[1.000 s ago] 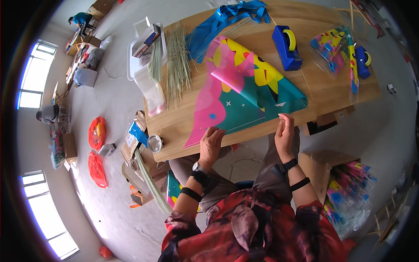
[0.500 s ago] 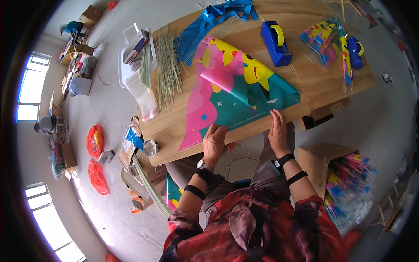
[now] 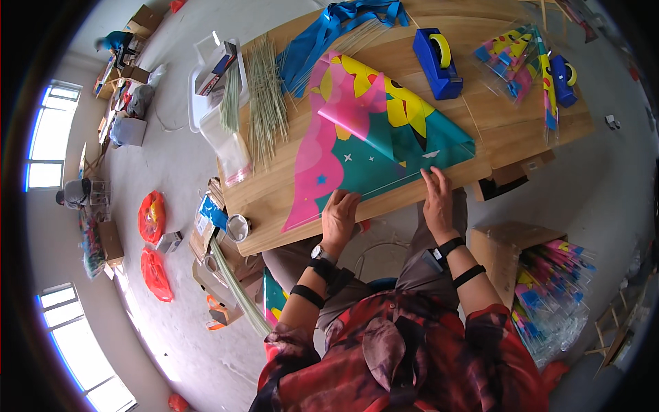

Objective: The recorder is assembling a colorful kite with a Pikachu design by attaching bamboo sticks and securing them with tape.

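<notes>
A glossy pink, teal and yellow plastic sheet (image 3: 374, 173) lies partly folded on your brown wooden bench (image 3: 264, 200).
Your left hand (image 3: 338, 221) pinches its near edge; your right hand (image 3: 438, 206) (fingers loosely extended) touches that edge farther right.

table (image 3: 508, 130): far side cut off by top border | on table: inner folds of printed sheet (image 3: 374, 175) hidden | table's near edge: grip of left hand (image 3: 340, 218) unclear | left beyond table: distant person (image 3: 118, 45) too small

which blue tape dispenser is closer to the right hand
The near dispenser, beside the printed sheet, is closer to the right hand; the other dispenser stands farther right, past the bagged pieces.
</notes>
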Motion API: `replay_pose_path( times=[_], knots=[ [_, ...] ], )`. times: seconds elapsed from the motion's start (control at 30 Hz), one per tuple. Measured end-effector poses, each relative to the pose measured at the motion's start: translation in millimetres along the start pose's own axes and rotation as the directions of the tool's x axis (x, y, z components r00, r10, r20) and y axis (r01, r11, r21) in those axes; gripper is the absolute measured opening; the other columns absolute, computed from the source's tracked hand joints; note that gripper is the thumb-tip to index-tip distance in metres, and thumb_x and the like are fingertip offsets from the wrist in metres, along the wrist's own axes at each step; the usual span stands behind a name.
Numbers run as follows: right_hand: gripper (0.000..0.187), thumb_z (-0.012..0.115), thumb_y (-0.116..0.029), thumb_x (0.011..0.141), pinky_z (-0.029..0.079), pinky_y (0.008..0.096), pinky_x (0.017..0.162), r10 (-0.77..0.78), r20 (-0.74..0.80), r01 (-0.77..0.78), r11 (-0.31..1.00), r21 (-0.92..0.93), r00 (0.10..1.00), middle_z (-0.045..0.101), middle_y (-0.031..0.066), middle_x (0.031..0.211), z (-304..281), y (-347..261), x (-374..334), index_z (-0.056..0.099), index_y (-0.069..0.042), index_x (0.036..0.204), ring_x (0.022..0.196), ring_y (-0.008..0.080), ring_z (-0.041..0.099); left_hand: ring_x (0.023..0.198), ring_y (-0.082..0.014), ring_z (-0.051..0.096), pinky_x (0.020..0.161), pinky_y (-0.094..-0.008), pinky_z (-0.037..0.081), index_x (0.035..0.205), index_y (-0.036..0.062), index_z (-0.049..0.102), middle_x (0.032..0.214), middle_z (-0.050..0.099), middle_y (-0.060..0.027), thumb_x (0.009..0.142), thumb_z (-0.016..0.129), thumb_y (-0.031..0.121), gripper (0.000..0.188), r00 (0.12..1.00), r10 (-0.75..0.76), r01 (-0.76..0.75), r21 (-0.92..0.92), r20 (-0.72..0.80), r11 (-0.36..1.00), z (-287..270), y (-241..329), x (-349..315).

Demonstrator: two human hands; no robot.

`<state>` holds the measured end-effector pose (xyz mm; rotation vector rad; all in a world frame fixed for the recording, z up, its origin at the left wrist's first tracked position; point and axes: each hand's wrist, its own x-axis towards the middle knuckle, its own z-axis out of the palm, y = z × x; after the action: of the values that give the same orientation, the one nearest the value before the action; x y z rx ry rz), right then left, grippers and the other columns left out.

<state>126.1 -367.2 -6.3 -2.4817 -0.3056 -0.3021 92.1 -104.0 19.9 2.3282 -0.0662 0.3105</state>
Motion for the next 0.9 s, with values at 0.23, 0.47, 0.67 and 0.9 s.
replay_pose_path(
  times=[0.23,0.47,0.67,0.9],
  knots=[
    [0.057,0.055,0.010,0.089,0.043,0.0488,0.108,-0.051,-0.003,0.051,0.996,-0.072,0.999,0.046,0.0152,0.145,3.5,5.8,-3.0,0.055,-0.010,0.143,0.130,0.0390,0.049,0.082,-0.0346,0.065,0.070,-0.0425,0.053,0.096,0.0061,0.071,0.093,0.063,-0.0119,0.088,0.073,0.006,0.009,1.000,0.005,-0.005,0.032,-0.001,0.999,0.9,1.2,2.2],
    [0.050,0.056,0.000,0.091,0.033,0.0521,0.120,-0.165,0.055,0.174,0.929,-0.328,0.985,0.047,0.0122,0.154,-6.1,2.3,7.4,0.059,-0.009,0.140,0.143,0.0325,0.043,0.082,-0.0350,0.066,0.070,-0.0431,0.053,0.101,0.0061,0.070,0.094,0.063,-0.0129,0.089,0.072,0.006,0.012,1.000,-0.002,0.001,0.041,0.027,0.999,-1.8,-0.6,4.1],
    [0.046,0.054,-0.005,0.093,0.030,0.0512,0.122,-0.160,0.100,0.184,0.931,-0.317,0.982,0.056,0.0094,0.147,-7.9,6.9,8.4,0.059,-0.006,0.139,0.141,0.0292,0.046,0.083,-0.0339,0.067,0.071,-0.0430,0.053,0.108,0.0068,0.069,0.095,0.064,-0.0134,0.090,0.071,0.006,0.019,0.996,-0.046,0.043,0.041,0.081,0.998,-6.6,4.0,10.6],
    [0.047,0.055,-0.005,0.092,0.030,0.0510,0.122,-0.156,0.075,0.171,0.940,-0.294,0.985,0.058,0.0088,0.145,-7.0,4.4,6.1,0.059,-0.006,0.139,0.139,0.0290,0.048,0.083,-0.0318,0.069,0.071,-0.0423,0.054,0.106,0.0065,0.069,0.094,0.066,-0.0132,0.088,0.075,0.010,0.019,0.996,-0.060,0.055,0.089,0.064,0.995,-8.0,-5.0,12.4]
  ],
)
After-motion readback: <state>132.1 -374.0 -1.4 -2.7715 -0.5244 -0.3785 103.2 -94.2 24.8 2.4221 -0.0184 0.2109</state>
